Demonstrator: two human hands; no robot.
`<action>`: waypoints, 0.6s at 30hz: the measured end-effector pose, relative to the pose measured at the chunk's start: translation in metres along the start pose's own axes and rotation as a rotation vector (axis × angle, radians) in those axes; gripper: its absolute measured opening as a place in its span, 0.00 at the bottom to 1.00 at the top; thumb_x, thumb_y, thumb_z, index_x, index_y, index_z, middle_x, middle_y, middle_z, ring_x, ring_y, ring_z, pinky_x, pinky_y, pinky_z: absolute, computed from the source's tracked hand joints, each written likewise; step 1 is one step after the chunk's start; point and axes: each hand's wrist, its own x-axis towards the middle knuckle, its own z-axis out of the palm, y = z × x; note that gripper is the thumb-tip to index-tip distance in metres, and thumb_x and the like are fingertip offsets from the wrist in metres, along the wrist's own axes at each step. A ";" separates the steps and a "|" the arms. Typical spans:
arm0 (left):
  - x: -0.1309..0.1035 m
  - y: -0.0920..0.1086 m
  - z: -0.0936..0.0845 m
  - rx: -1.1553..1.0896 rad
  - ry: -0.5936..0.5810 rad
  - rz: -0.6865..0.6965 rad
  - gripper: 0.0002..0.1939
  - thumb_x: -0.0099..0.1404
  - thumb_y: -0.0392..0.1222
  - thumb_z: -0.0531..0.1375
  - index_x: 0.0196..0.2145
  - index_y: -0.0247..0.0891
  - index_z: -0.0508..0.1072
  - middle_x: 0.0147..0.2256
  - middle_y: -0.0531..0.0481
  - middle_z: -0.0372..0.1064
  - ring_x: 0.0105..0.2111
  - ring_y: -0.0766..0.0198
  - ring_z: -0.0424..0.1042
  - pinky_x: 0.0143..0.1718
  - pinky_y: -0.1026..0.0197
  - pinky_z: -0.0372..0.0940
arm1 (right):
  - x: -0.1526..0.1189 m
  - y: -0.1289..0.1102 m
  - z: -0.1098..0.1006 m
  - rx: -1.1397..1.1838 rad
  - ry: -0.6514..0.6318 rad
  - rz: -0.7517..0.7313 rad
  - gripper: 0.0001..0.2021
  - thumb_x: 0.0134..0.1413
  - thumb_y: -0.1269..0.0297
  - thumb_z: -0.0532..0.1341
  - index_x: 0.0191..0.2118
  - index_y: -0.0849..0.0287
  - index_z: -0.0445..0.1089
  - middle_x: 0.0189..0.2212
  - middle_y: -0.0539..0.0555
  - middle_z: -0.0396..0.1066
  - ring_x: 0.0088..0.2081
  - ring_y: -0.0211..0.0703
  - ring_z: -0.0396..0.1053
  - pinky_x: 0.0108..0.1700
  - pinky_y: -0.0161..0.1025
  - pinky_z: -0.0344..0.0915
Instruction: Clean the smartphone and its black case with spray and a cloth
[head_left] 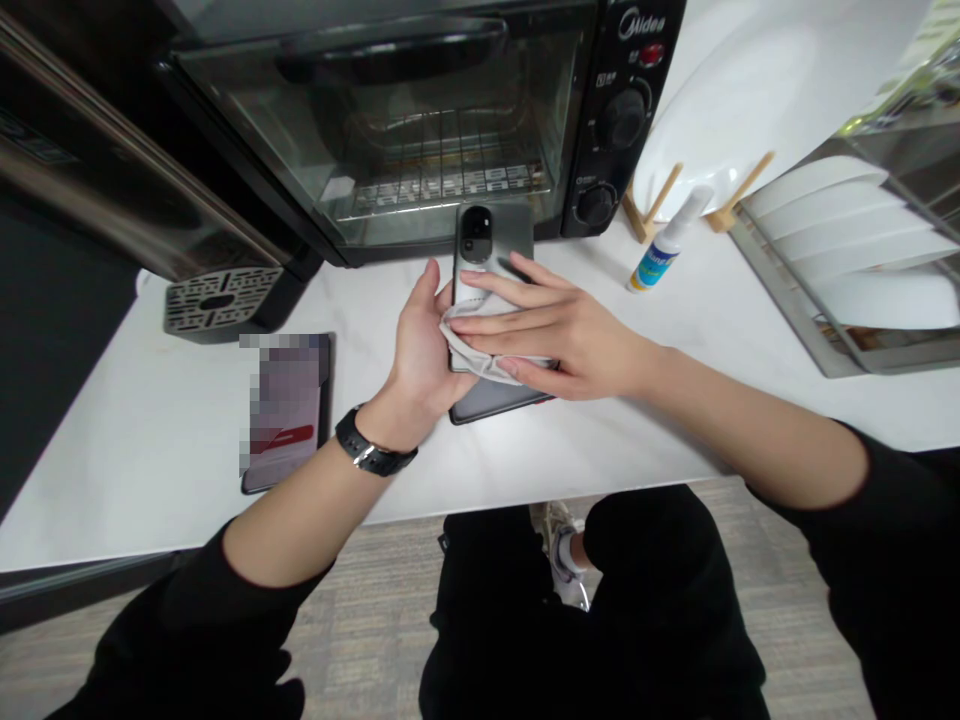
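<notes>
My left hand, with a black watch strap at its wrist, holds a silver-grey smartphone from its left side. The phone's back and dark camera block face up. Over the lower part of that back, my right hand presses a thin white wiping cloth, its fingers stretched across it. Beneath the phone, a dark-rimmed flat grey object, perhaps a phone case, rests on the white counter; my hands and the cloth hide much of it.
Another phone lies on the counter at left, its screen partly blurred. Behind my hands stands a black toaster oven, with a drip-tray machine to its left. At right are a small spray bottle, wooden plate stand and dish rack.
</notes>
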 end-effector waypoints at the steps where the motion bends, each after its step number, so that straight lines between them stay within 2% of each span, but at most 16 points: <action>1: 0.000 0.001 0.000 -0.002 0.024 0.044 0.25 0.81 0.54 0.46 0.48 0.41 0.79 0.28 0.49 0.82 0.54 0.50 0.82 0.59 0.51 0.75 | -0.001 0.000 -0.001 -0.019 0.024 -0.010 0.22 0.76 0.58 0.51 0.67 0.47 0.70 0.67 0.46 0.73 0.78 0.44 0.54 0.81 0.61 0.43; 3: 0.001 0.002 0.000 -0.011 0.026 0.130 0.24 0.82 0.53 0.46 0.46 0.40 0.79 0.31 0.50 0.83 0.52 0.52 0.83 0.60 0.53 0.74 | -0.001 0.002 -0.002 -0.075 0.088 0.027 0.21 0.75 0.59 0.51 0.63 0.48 0.74 0.64 0.45 0.75 0.75 0.44 0.60 0.80 0.59 0.49; 6: 0.005 0.000 -0.001 -0.033 -0.015 0.191 0.24 0.81 0.52 0.46 0.48 0.39 0.79 0.34 0.49 0.83 0.50 0.54 0.84 0.58 0.55 0.75 | -0.001 0.006 -0.005 -0.155 0.175 0.193 0.21 0.75 0.59 0.50 0.62 0.48 0.75 0.64 0.46 0.76 0.73 0.48 0.64 0.78 0.61 0.54; 9: 0.006 -0.003 0.001 -0.048 -0.021 0.130 0.25 0.81 0.51 0.46 0.54 0.39 0.78 0.38 0.49 0.85 0.50 0.54 0.84 0.55 0.56 0.76 | -0.001 0.011 -0.006 -0.199 0.211 0.366 0.24 0.76 0.57 0.48 0.67 0.51 0.71 0.68 0.50 0.71 0.76 0.56 0.58 0.78 0.67 0.51; 11: 0.004 -0.007 0.004 -0.042 -0.031 0.057 0.24 0.81 0.51 0.46 0.58 0.39 0.77 0.42 0.48 0.85 0.50 0.52 0.84 0.54 0.55 0.77 | -0.002 0.014 -0.005 -0.199 0.206 0.427 0.26 0.76 0.54 0.47 0.71 0.52 0.67 0.72 0.52 0.66 0.78 0.60 0.52 0.78 0.71 0.47; 15: -0.001 -0.014 0.008 -0.015 -0.074 -0.072 0.24 0.81 0.50 0.47 0.60 0.39 0.76 0.43 0.47 0.85 0.50 0.50 0.84 0.54 0.51 0.78 | -0.003 0.015 -0.002 -0.144 0.165 0.432 0.28 0.76 0.49 0.47 0.73 0.52 0.62 0.75 0.54 0.60 0.79 0.64 0.48 0.78 0.74 0.45; 18: -0.002 -0.017 0.007 0.010 -0.065 -0.115 0.25 0.81 0.53 0.46 0.58 0.38 0.76 0.40 0.46 0.85 0.50 0.50 0.84 0.53 0.50 0.78 | -0.002 0.011 -0.001 -0.091 0.107 0.335 0.26 0.77 0.51 0.47 0.72 0.49 0.65 0.72 0.50 0.65 0.80 0.60 0.48 0.78 0.74 0.44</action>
